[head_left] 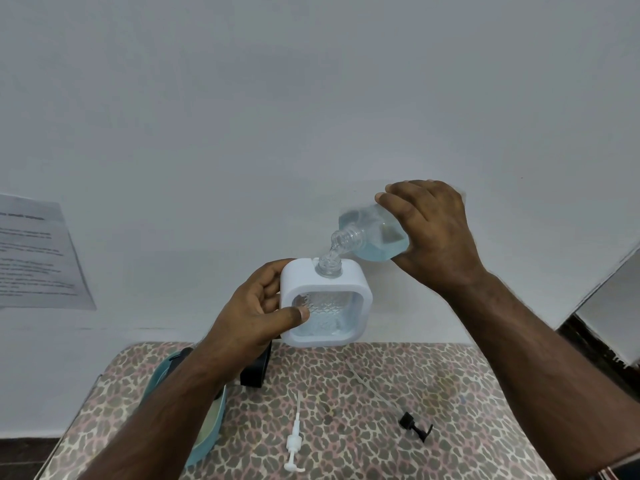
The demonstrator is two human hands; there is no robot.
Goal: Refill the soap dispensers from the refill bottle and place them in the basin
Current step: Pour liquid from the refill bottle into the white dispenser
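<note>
My left hand (258, 306) grips a square white-framed soap dispenser (327, 301) with a clear patterned body, held upright above the table's far edge. Its neck is uncapped. My right hand (433, 233) holds the clear refill bottle (372, 237) of pale blue liquid, tilted with its open mouth over the dispenser's neck, and liquid runs from one to the other. A little liquid sits in the dispenser's bottom. A teal basin (207, 434) lies at the table's left, largely hidden by my left forearm.
On the leopard-print table (346, 410) lie a white pump head (294, 441) with its tube and a black pump head (414, 424) with a long clear tube. A black object (254, 372) stands behind my left wrist. A printed sheet (34, 254) hangs on the wall.
</note>
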